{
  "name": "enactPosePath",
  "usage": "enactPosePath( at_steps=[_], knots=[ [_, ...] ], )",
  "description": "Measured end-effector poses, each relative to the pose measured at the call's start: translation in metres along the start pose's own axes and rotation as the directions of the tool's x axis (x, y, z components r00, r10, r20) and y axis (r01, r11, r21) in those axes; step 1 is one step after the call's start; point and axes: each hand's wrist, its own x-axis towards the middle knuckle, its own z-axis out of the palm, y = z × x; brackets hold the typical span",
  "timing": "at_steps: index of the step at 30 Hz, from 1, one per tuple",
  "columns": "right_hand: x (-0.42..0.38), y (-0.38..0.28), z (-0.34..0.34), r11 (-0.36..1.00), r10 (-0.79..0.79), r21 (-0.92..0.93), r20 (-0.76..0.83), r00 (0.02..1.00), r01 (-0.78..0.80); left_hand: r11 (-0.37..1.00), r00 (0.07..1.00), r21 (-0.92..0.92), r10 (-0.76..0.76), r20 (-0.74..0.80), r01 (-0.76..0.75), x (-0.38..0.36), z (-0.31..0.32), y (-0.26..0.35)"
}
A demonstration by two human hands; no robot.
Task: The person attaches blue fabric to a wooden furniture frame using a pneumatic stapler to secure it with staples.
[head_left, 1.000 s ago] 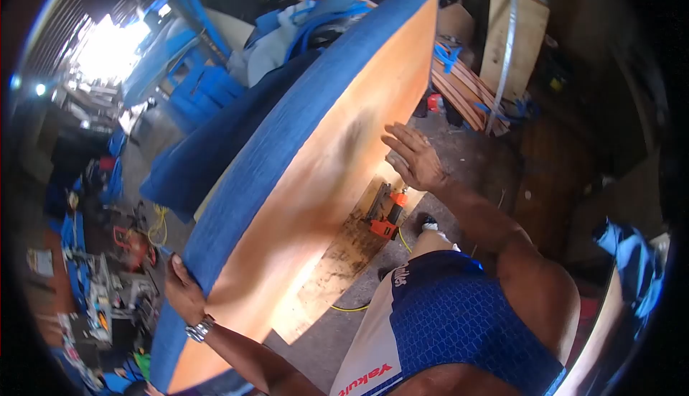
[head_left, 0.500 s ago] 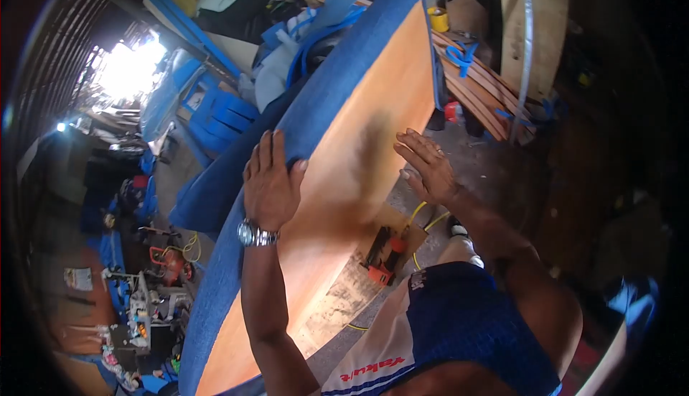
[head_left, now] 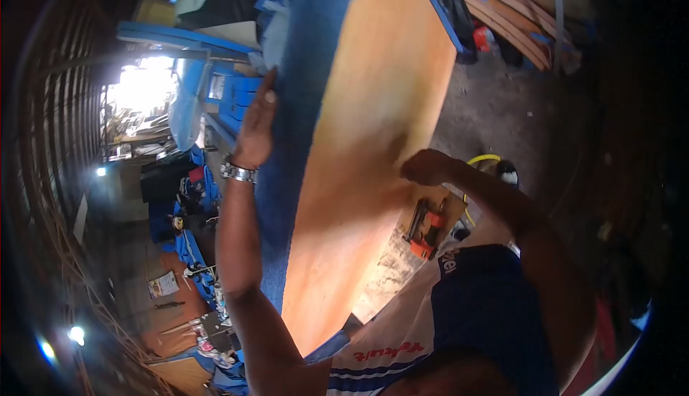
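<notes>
A long wooden panel (head_left: 359,173) with dark blue fabric (head_left: 305,94) along its left side stretches away in front of me. My left hand (head_left: 257,130), a metal watch on its wrist, lies along the outer left side of the fabric. Its fingers are stretched out and hold nothing. At the panel's right edge, my right hand (head_left: 425,168) is closed, fingers curled in. Whether it grips that edge or something small is hidden. A shadow falls across the wood beside it.
An orange and black power tool (head_left: 428,227) rests on a board right of the panel, near a yellow hose (head_left: 483,159). Wooden strips (head_left: 502,19) lie at the upper right. Blue plastic pieces (head_left: 240,98) and workshop clutter stand at the left.
My right hand has gone from spread fingers to a closed shape at the panel's edge. My left hand has shifted to the fabric's outer side. The view has turned, so the panel looks steeper.
</notes>
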Motion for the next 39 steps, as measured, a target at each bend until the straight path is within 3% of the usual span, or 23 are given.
enactPosePath(
  at_steps=[3, 5, 7, 9, 12, 13, 15, 20, 25, 28, 30, 32, 35, 37, 39],
  knots=[
    [-0.031, 0.013, 0.111, 0.982, 0.158, 0.079, 0.14, 0.977, -0.17, 0.991, 0.993, 0.067, 0.116, -0.005, -0.115, 0.012, 0.001, -0.005],
    [-0.031, 0.026, 0.201, 0.925, 0.346, 0.089, 0.208, 0.915, -0.37, 0.977, 0.983, 0.111, 0.182, -0.005, -0.181, 0.019, 0.005, -0.009],
    [-0.057, 0.008, 0.257, 0.974, 0.194, -0.161, 0.224, 0.955, -0.16, 0.964, 0.974, 0.143, 0.225, -0.002, -0.222, 0.021, 0.007, -0.01],
    [-0.066, 0.003, 0.325, 0.974, 0.081, -0.185, -0.252, 0.964, -0.13, 0.954, 0.966, 0.166, 0.257, -0.018, -0.251, 0.018, 0.011, -0.014],
    [-0.049, 0.004, 0.396, 0.876, 0.064, -0.378, -0.525, 0.849, -0.3, 0.936, 0.952, 0.212, 0.3, -0.066, -0.28, 0.018, 0.003, -0.011],
    [-0.045, 0.01, 0.41, 0.86, 0.07, -0.394, -0.538, 0.84, -0.324, 0.932, 0.948, 0.221, 0.31, -0.071, -0.288, 0.018, 0.004, -0.009],
    [-0.041, 0.01, 0.399, 0.854, 0.093, -0.427, -0.437, 0.894, -0.298, 0.909, 0.93, 0.256, 0.359, -0.084, -0.328, 0.016, 0.0, -0.006],
    [-0.035, 0.001, 0.341, 0.876, 0.167, -0.457, -0.01, 0.986, -0.153, 0.846, 0.864, 0.291, 0.493, -0.106, -0.447, 0.008, 0.0, -0.003],
    [-0.04, -0.017, 0.264, 0.911, 0.208, -0.408, 0.325, 0.922, -0.062, 0.888, 0.901, 0.194, 0.432, -0.039, -0.417, 0.004, -0.017, 0.012],
    [-0.042, -0.015, 0.226, 0.931, 0.249, -0.355, 0.433, 0.866, -0.09, 0.902, 0.904, 0.074, 0.427, 0.011, -0.426, 0.006, -0.016, 0.008],
    [-0.052, 0.004, 0.215, 0.939, 0.295, -0.292, 0.417, 0.86, -0.181, 0.905, 0.909, 0.084, 0.415, 0.04, -0.417, 0.012, -0.009, 0.018],
    [-0.069, 0.0, 0.165, 0.926, 0.374, -0.164, 0.287, 0.882, -0.339, 0.913, 0.916, 0.078, 0.398, 0.055, -0.402, 0.01, -0.006, 0.025],
    [-0.105, -0.011, 0.107, 0.835, 0.517, 0.194, 0.04, 0.855, -0.515, 0.93, 0.931, 0.059, 0.359, 0.064, -0.362, 0.003, -0.005, 0.025],
    [-0.124, -0.017, 0.07, 0.768, 0.582, 0.359, -0.046, 0.812, -0.53, 0.937, 0.936, 0.028, 0.346, 0.057, -0.348, -0.005, -0.001, 0.021],
    [-0.135, -0.018, 0.064, 0.769, 0.552, 0.545, -0.302, 0.777, -0.334, 0.917, 0.919, 0.082, 0.385, 0.081, -0.391, -0.002, -0.003, 0.011]
  ],
)
